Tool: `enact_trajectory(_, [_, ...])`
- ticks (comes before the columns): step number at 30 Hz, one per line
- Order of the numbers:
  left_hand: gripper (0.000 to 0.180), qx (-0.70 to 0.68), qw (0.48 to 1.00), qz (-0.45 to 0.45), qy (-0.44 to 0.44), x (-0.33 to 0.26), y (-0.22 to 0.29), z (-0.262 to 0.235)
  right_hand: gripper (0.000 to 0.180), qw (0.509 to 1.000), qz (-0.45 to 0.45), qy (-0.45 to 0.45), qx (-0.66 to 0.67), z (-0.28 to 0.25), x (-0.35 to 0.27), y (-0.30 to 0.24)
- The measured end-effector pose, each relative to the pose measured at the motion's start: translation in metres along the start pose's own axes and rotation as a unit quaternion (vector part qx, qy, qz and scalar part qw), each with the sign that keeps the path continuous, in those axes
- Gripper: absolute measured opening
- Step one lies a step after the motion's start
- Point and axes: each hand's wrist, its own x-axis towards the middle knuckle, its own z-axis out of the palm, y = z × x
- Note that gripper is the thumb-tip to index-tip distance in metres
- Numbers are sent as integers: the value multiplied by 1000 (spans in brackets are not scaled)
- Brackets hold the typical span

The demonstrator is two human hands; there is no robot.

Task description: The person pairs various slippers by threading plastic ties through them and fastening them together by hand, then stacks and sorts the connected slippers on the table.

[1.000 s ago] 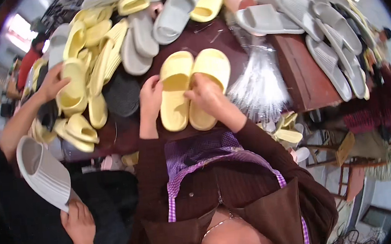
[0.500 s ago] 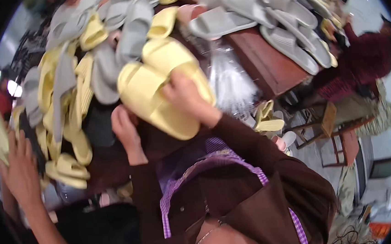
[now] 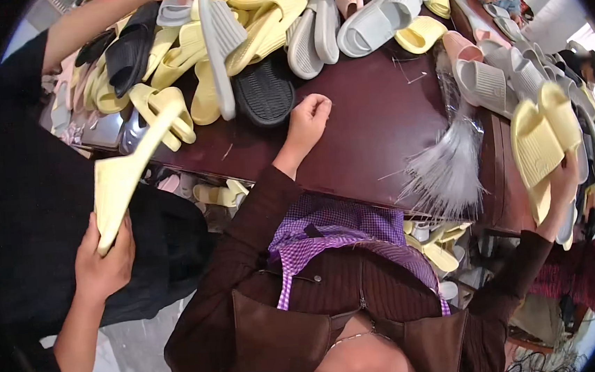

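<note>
At the right edge of the head view, the person's right hand (image 3: 564,180) grips a pair of pale yellow slippers (image 3: 542,140) from below, arm stretched well out past the tabletop (image 3: 376,124); the pair's long axis runs from lower left up toward the upper right. The left hand (image 3: 308,119) rests at upper centre as a loose fist on the dark red tabletop, holding nothing, well apart from the pair and just beside a black slipper (image 3: 264,91). A bundle of clear plastic strands (image 3: 450,167) lies between the two hands. Yellow and grey slippers heap along the top; at left, a co-worker's hand (image 3: 104,260) holds a single yellow slipper (image 3: 125,175).
</note>
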Motion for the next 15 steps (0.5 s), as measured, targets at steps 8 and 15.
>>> enact_trajectory(8, [14, 35, 999, -2, -7, 2, -5, -1, 40, 998, -25, -40, -49, 110, -32, 135])
enact_trajectory(15, [14, 9, 1000, -14, -16, 4, -3, -1, 44, 995, 10, -88, -56, 80, -32, 123])
